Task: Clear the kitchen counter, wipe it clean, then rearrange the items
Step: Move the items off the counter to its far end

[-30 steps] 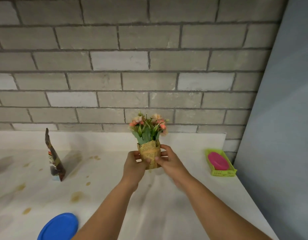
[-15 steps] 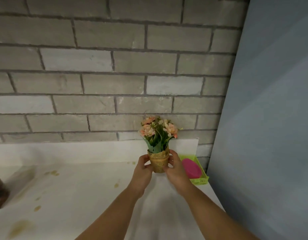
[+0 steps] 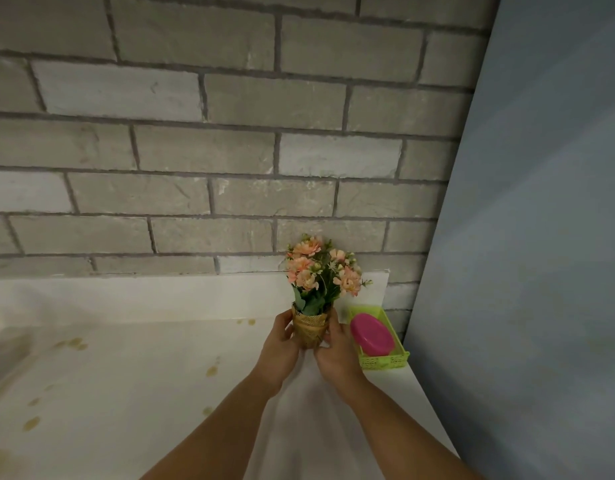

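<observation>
Hands grip one flower pot [image 3: 309,330] together: left hand [image 3: 280,344] and right hand [image 3: 335,348] curl round it, beside green tray [image 3: 385,360] on stained surface [image 3: 126,393].

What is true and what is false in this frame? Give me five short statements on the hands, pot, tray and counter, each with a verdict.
1. The left hand and the right hand both hold the pot. True.
2. The pot holds only leaves. False: it also holds pink-orange flowers.
3. A pink item lies in the green tray. True.
4. The counter is spotless. False: yellowish stains dot it.
5. The tray is left of the pot. False: it is to the right of the pot.
</observation>
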The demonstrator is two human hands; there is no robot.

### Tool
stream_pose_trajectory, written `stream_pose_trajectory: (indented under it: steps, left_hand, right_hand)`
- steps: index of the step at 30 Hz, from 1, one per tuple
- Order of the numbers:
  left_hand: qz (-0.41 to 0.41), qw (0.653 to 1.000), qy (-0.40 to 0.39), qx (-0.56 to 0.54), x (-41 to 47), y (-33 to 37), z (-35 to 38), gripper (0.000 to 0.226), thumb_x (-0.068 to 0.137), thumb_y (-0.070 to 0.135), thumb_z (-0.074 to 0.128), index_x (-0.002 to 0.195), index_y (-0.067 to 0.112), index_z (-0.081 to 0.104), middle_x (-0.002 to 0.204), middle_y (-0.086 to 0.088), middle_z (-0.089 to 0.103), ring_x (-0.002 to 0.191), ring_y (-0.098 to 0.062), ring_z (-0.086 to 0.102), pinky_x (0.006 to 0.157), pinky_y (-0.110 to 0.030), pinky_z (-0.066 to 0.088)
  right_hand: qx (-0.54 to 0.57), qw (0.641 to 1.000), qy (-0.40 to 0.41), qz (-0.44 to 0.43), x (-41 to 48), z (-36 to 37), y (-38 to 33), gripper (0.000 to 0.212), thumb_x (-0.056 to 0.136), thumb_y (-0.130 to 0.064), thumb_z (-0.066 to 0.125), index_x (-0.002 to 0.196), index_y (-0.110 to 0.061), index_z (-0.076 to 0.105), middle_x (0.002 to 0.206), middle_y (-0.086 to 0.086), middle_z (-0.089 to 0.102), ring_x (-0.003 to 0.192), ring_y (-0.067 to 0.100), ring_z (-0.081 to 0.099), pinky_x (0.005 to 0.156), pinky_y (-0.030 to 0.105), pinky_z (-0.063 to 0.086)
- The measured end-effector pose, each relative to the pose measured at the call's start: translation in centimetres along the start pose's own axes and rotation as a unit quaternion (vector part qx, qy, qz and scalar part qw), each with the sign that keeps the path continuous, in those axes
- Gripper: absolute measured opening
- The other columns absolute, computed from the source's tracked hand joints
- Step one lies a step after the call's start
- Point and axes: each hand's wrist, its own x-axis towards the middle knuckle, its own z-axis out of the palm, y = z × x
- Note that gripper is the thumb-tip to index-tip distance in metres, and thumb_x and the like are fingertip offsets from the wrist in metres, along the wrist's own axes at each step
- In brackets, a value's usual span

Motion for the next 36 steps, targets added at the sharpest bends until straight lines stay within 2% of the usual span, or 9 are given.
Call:
stream_pose_trajectory:
  steps: [4,9,13,19,22,24,27,31,36]
  left_hand:
    - [-0.003,0.999,-0.011,0.031,0.2,0.4,0.1,0.054,0.091,-0.002,0.045,0.140,0.016,0.033,0.129,0.003,0.048,0.112,-0.008,0.044,0.092,-0.026,0.040]
    - [-0.014,0.998,-0.032,0.045,-0.4,1.1,0.0,0.061,0.091,-0.010,0.037,0.143,0.019,0.028,0.125,0.007,0.045,0.111,-0.006,0.043,0.090,-0.023,0.035]
    - [-0.019,0.997,-0.038,0.072,-0.9,1.4,-0.3,0.062,0.093,-0.005,0.036,0.147,0.017,0.018,0.144,0.004,0.035,0.131,-0.012,0.035,0.096,-0.022,0.031]
    - [-0.039,0.994,-0.005,0.103,-1.5,1.3,-1.4,0.063,0.093,0.005,0.041,0.149,0.017,0.015,0.154,-0.002,0.024,0.137,-0.020,0.032,0.103,-0.028,0.031]
    - [-0.045,0.990,0.028,0.129,-2.2,1.5,-2.1,0.059,0.092,0.008,0.044,0.146,0.018,0.023,0.146,-0.005,0.036,0.130,-0.022,0.040,0.099,-0.029,0.035]
    - [-0.048,0.989,0.047,0.135,-2.9,1.7,-2.6,0.055,0.091,0.009,0.047,0.143,0.017,0.030,0.133,-0.007,0.045,0.121,-0.024,0.047,0.099,-0.033,0.040]
    - [-0.039,0.988,0.074,0.127,-4.3,2.6,-3.6,0.049,0.089,0.008,0.048,0.137,0.014,0.039,0.112,-0.004,0.050,0.109,-0.026,0.054,0.093,-0.036,0.045]
    - [-0.002,0.987,0.114,0.115,-6.9,4.5,-5.1,0.036,0.089,0.007,0.046,0.125,0.012,0.047,0.090,0.001,0.053,0.087,-0.022,0.057,0.077,-0.032,0.046]
    - [0.024,0.977,0.164,0.136,-11.3,6.5,-8.7,0.030,0.090,0.010,0.043,0.118,0.015,0.052,0.092,0.001,0.053,0.082,-0.018,0.055,0.065,-0.022,0.042]
  right_hand:
    - [0.036,0.999,0.005,0.014,-0.2,-0.1,-0.5,0.079,0.087,-0.002,0.048,0.150,-0.024,0.007,0.143,0.010,0.034,0.131,0.024,0.040,0.106,0.039,0.040]
    - [0.091,0.996,-0.002,-0.010,-1.3,-0.8,-1.7,0.060,0.093,0.005,0.040,0.147,-0.013,0.020,0.142,0.010,0.042,0.129,0.021,0.043,0.093,0.020,0.037]
    - [0.084,0.996,-0.012,-0.011,-1.5,-1.0,-2.4,0.055,0.093,0.004,0.040,0.144,-0.009,0.026,0.142,0.010,0.042,0.130,0.021,0.041,0.090,0.016,0.033]
    - [0.048,0.995,-0.031,0.081,-1.6,-0.7,-2.1,0.072,0.092,-0.007,0.046,0.150,-0.008,0.002,0.153,0.014,0.020,0.139,0.028,0.029,0.110,0.033,0.033]
    - [0.058,0.991,-0.027,0.121,-2.0,-0.5,-2.1,0.068,0.088,-0.008,0.051,0.147,-0.003,0.017,0.142,0.015,0.038,0.128,0.029,0.043,0.095,0.031,0.042]
    - [0.104,0.985,-0.037,0.136,-2.7,-0.2,-2.4,0.057,0.085,-0.007,0.052,0.139,-0.007,0.032,0.117,0.011,0.050,0.099,0.025,0.054,0.074,0.030,0.046]
    - [0.139,0.977,-0.071,0.145,-3.9,0.3,-3.5,0.050,0.085,-0.008,0.051,0.133,-0.015,0.038,0.107,0.009,0.053,0.080,0.020,0.052,0.052,0.026,0.043]
    - [0.133,0.979,-0.095,0.122,-5.1,1.4,-5.5,0.035,0.087,-0.013,0.053,0.121,-0.016,0.047,0.104,0.011,0.056,0.084,0.023,0.054,0.049,0.025,0.041]
    - [0.115,0.982,-0.126,0.079,-8.0,3.8,-9.6,0.024,0.086,-0.011,0.055,0.110,-0.017,0.052,0.098,0.010,0.060,0.076,0.021,0.057,0.051,0.025,0.044]
